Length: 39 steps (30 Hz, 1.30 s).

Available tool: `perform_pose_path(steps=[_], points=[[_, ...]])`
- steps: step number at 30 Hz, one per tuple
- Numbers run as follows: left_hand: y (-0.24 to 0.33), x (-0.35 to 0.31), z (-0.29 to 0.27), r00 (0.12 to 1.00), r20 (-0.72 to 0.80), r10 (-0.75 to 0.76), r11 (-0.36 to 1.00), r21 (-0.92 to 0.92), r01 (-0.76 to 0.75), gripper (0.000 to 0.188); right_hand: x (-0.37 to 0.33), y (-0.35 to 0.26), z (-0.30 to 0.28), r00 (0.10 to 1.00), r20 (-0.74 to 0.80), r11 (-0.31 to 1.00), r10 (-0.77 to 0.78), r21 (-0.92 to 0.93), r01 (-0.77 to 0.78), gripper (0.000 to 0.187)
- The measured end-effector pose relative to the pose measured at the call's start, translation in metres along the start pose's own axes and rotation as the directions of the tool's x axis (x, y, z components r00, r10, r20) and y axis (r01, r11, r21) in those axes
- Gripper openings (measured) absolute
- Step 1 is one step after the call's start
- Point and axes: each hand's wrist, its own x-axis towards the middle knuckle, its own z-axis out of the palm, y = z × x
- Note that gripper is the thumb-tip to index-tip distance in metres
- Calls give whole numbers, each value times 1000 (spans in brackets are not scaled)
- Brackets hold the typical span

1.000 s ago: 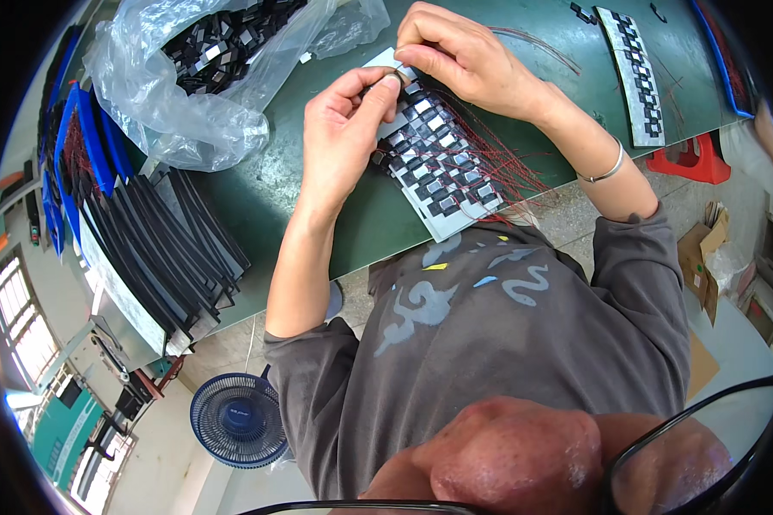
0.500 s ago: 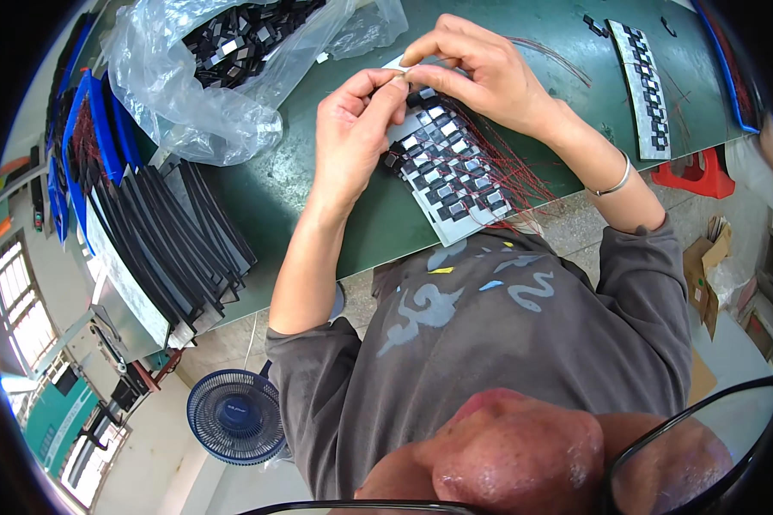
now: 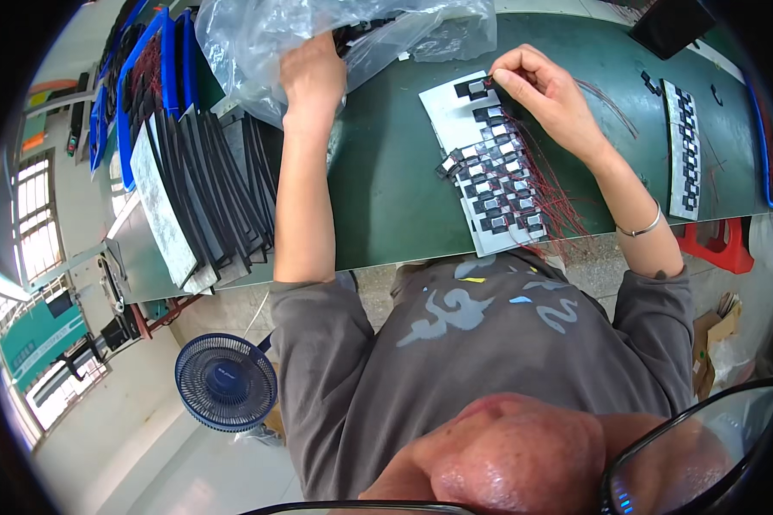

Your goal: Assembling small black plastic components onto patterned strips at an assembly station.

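My left hand (image 3: 312, 75) reaches into the clear plastic bag (image 3: 249, 60) of small black parts; its fingers are hidden there. My right hand (image 3: 545, 93) pinches thin wires (image 3: 489, 82) at the top of a white strip board (image 3: 448, 116). A small black part with a silver face (image 3: 477, 88) lies at that end, beside my fingertips. More such parts sit in rows down the board, with red wires (image 3: 548, 202) trailing off its right side. One loose-looking part (image 3: 447, 166) juts past the board's left edge.
Black-edged strips (image 3: 223, 189) are stacked at the left, with blue trays (image 3: 150, 77) behind. A second filled strip (image 3: 683, 150) lies at the right, by a black box (image 3: 672, 26). Below the table stand a blue fan (image 3: 226, 382) and a red stool (image 3: 721, 245).
My left hand has left the board and gone up-left into the bag. My right hand stays at the board's top end. The whole view has shifted.
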Motion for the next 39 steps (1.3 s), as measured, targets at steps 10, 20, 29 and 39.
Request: perform_pose_path(steps=[10, 20, 29, 39], points=[[34, -34, -4, 866, -453, 209, 956, -93, -279, 16, 1, -4, -5, 986, 97, 990, 135, -55, -130, 18], [27, -32, -6, 857, -497, 137, 962, -140, -235, 16, 1, 0, -10, 985, -19, 985, 170, 28, -170, 20], [25, -40, -22, 947, -278, -162, 926, -374, 49, 20, 0, -3, -9, 983, -49, 985, 174, 17, -174, 22], [55, -50, -50, 981, -32, -191, 332, -943, 34, 30, 0, 4, -15, 953, 27, 856, 300, 433, -282, 23]])
